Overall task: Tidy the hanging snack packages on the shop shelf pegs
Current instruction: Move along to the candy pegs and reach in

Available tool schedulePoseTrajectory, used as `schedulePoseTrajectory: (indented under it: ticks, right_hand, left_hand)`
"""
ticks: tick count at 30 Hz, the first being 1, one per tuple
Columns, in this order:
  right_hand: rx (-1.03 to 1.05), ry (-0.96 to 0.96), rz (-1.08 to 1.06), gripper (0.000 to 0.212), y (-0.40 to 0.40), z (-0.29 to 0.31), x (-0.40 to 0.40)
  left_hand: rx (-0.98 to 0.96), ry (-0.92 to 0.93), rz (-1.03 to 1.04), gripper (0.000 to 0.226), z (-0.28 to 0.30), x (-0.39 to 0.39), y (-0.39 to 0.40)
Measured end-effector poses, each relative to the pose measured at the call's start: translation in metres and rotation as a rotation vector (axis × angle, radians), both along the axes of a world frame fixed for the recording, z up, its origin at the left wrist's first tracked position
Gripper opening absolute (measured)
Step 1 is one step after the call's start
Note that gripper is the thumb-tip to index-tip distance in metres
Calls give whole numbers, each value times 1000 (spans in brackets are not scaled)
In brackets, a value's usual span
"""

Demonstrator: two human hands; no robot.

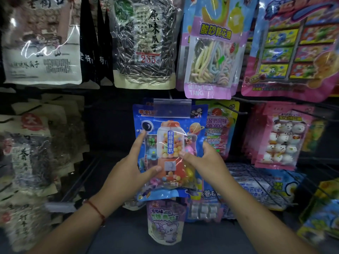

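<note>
The blue candy packet [170,147] in the middle of the shelf shows a red gumball machine with the white label 扭趣糖果机 down its front, and a clear plastic price-tag holder [172,108] hangs over its top edge. Both hands hold this packet by its sides. The left hand [128,173] grips the left edge, with its forefinger stretched up along the front and its thumb pressed across the lower part of the picture; a red string bracelet [96,209] sits on that wrist. The right hand [205,160] grips the right edge, thumb on the front near the gumballs and fingers curled round behind. The packet hangs upright between the two hands, in front of other packets on the same peg. Above it, a clear bag of sunflower seeds [145,43] reads 原味瓜子 and carries a tag with 285 in red. To its right a pink and blue bag of marshmallow ropes [212,52] reads 酸砂棉花糖 and MIAN HUA TANG. On the far left a pale bag [40,41] ends in 瓜子, the rest too blurred to read. Right of the held packet hangs a yoghurt-flavour candy bag [220,129] marked 酸奶风味, and beyond it a pink bag of white marshmallow faces [280,138]. Below hangs a purple bag with a cartoon elephant [166,222].
</note>
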State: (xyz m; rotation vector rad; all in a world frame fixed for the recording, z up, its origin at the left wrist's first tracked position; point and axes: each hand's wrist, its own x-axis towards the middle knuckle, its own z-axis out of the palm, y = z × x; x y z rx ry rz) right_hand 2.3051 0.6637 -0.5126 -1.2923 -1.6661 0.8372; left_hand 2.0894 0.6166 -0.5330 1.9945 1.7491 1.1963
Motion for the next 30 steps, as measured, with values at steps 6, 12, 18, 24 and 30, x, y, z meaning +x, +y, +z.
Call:
schedulePoseTrajectory:
  ticks: [6,12,18,24,30]
  right_hand:
    - [-42,13,18,48,-2,-5,9]
    - [-58,-6,-15,45,10,4,-2]
    - [-41,-63,-20,68,25,0,-10]
    - [-34,-92,-24,54,29,-12,-7]
    - [-72,-259,-8,69,12,-42,9]
  left_hand:
    - [-38,-73,-67,100,-1,-1,-5]
    - [-45,56,27,99,2,4,16]
    - [-9,158,96,102,-7,3,37]
    - [23,183,74,101,-23,-1,37]
    - [51,291,104,81,-51,-2,11]
